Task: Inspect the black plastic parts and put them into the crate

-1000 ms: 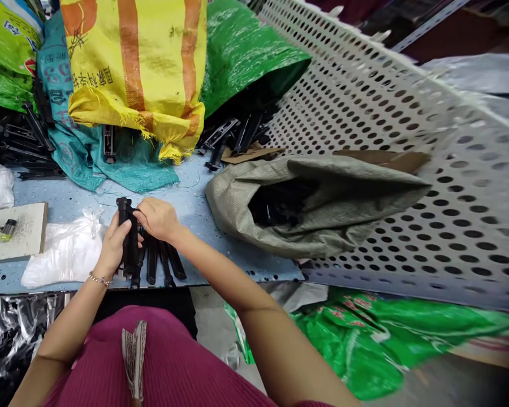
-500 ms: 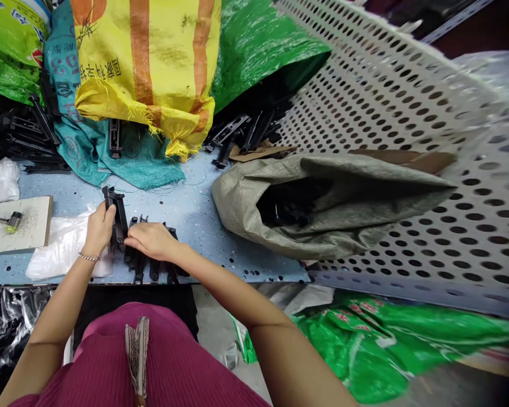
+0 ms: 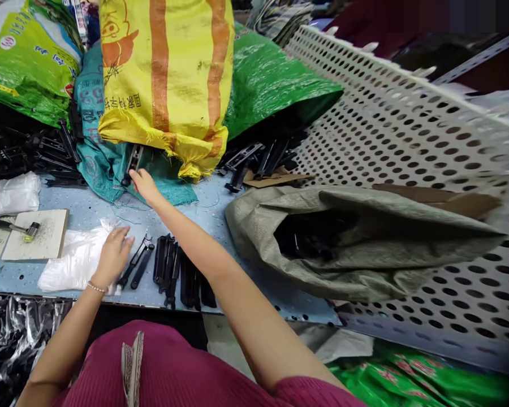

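My right hand point(image 3: 144, 185) reaches to the mouth of the yellow sack point(image 3: 180, 73), thumb and fingers closed on the lower end of a long black slotted plastic part point(image 3: 134, 160). That part lies against the teal sack point(image 3: 94, 161). My left hand point(image 3: 113, 254) is empty, its fingers apart, above the edge of a stack of clear plastic bags point(image 3: 70, 268). Just right of it, two slim black parts point(image 3: 141, 265) rest on the blue tabletop. More black parts point(image 3: 166, 271) lie side by side near the front edge, partly hidden by my right forearm.
A hammer point(image 3: 23, 229) lies on a pale board point(image 3: 38, 249) at left. Loose black parts point(image 3: 46, 150) spill below the green sacks. On the right, a grey-green sack point(image 3: 254, 232) gapes open beside a perforated white panel point(image 3: 407, 124).
My right hand has moved from the row of black parts up to the slotted part by the yellow sack. My left hand has let go of its black part and lowered. The view has shifted.
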`<state>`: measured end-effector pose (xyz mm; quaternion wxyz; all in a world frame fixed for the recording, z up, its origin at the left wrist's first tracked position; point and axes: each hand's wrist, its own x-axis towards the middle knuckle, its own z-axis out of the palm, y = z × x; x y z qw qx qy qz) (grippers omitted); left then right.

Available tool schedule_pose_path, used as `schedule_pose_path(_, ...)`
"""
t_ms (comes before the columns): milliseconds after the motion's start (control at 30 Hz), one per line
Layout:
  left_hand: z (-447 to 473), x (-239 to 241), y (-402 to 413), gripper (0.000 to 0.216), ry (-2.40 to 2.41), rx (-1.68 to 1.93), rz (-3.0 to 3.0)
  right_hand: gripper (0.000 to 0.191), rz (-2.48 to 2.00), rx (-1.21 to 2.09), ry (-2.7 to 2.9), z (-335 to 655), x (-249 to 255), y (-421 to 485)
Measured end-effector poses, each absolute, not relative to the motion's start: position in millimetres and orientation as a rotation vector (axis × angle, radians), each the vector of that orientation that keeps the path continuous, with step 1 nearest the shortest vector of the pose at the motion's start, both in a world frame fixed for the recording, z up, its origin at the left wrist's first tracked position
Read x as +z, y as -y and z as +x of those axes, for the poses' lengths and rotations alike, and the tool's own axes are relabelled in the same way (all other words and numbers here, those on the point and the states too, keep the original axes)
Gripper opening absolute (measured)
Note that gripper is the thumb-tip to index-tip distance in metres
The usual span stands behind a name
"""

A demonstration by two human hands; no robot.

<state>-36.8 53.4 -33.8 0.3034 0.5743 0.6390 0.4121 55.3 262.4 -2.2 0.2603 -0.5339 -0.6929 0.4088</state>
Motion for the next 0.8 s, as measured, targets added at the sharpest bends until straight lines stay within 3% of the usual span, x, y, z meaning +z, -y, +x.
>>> schedule_pose_path(100, -49.9, -12.6, -84.7, 0.065, -1.449, 1.355, 1.055, 0.033, -1.211, 1.253, 1.915, 86.6, -14.5, -184.2)
schedule_pose_path(200, -44.2, 4.2, -99.0, 0.061, -1.276, 1.392, 0.830, 0.034, -0.978, 1.195, 2.094, 121.4, -11.7, -121.6)
schedule_pose_path(400, -7.2, 15.4, -68.4, 0.046, -1.136, 1.168, 0.781, 0.056, -1.052, 0.601, 2.174, 145.6, 16.7, -132.7)
schedule_pose_path(633, -12.2, 16.2, -62.9, 0.044, -1.313, 1.310, 0.859, 0.062, -0.965, 1.242, 2.105, 130.9, 17.6, -118.6)
schedule_pose_path(800, -13.3, 22.6, -60.7, 0.048, -1.190, 1.238, 0.629, 0.043, -0.829, 0.647, 2.494, 137.8, -0.4, -60.5)
